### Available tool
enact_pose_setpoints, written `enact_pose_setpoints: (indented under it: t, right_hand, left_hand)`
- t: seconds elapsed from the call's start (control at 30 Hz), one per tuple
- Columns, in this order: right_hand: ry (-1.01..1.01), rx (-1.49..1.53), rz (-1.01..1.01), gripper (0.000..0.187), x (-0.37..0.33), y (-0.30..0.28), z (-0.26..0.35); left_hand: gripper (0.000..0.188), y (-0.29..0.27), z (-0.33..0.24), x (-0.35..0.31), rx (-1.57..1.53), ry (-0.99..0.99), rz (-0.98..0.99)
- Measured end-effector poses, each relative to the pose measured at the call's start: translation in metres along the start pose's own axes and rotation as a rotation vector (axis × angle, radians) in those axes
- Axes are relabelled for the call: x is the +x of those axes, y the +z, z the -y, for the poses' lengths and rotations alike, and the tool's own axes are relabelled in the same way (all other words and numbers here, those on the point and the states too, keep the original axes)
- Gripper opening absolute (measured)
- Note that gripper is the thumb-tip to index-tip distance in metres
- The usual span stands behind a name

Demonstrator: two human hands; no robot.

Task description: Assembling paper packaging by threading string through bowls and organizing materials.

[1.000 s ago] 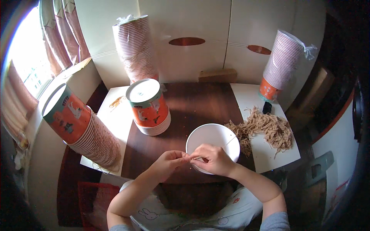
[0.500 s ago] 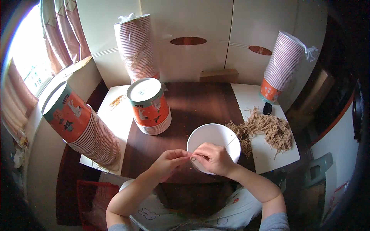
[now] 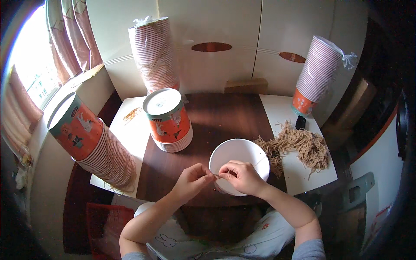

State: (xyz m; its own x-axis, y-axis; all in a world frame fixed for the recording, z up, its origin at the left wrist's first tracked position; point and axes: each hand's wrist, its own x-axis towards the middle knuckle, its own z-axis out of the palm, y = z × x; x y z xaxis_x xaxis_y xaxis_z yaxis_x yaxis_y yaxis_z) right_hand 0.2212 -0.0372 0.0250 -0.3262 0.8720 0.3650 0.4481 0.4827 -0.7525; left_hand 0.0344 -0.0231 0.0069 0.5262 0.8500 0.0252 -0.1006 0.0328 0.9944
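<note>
A white paper bucket [image 3: 239,149] stands open end up at the table's near edge, its inside showing. At its near left rim, my left hand [image 3: 193,180] and my right hand [image 3: 242,177] meet with fingertips pinched together. A thin string seems to be between them, mostly hidden by the fingers. My right hand lies over the bucket's opening and covers part of the inside. A thin strand [image 3: 261,160] shows against the bucket's right inner wall. Right of the bucket, a loose pile of tan string [image 3: 303,147] spreads over the table.
An upside-down stack of orange and green printed buckets [image 3: 170,123] stands left of centre. A taller stack [image 3: 93,134] leans at the left edge. Bagged stacks rise at the back left [image 3: 154,52] and back right [image 3: 318,65]. A small black object [image 3: 300,122] lies behind the string.
Both hands have shifted slightly; my left hand's fingers are more curled and its wrist is a little higher. The bucket has barely moved.
</note>
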Motion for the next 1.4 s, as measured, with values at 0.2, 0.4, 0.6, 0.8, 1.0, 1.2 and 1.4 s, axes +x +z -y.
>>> enact_pose_setpoints:
  t: [0.2,0.4,0.6,0.8,1.0,1.2,1.4]
  right_hand:
    - [0.02,0.005,0.087,0.006,-0.002,0.003,-0.008]
    - [-0.023,-0.029,0.111,0.007,-0.002,0.004,-0.009]
    - [-0.01,0.013,0.066,0.007,-0.001,0.002,-0.005]
    - [-0.034,0.023,0.046,0.007,-0.001,0.003,-0.003]
    - [-0.055,-0.013,0.041,0.006,-0.002,0.005,-0.003]
    - [-0.026,0.012,0.04,0.006,-0.002,0.006,-0.002]
    - [-0.066,0.015,0.062,0.008,-0.003,0.005,-0.003]
  left_hand:
    - [0.007,0.002,-0.001,0.001,-0.055,-0.032,-0.089]
    - [0.007,-0.002,0.004,0.002,-0.153,-0.101,-0.128]
    - [0.021,-0.007,0.007,-0.002,0.322,0.126,-0.047]
    - [0.017,0.001,0.0,-0.003,0.44,0.085,-0.038]
    - [0.011,0.004,0.002,-0.003,0.467,0.125,-0.079]
    - [0.011,0.004,0.005,-0.003,0.462,0.187,-0.104]
    - [0.014,0.008,-0.002,-0.003,0.472,0.153,-0.149]
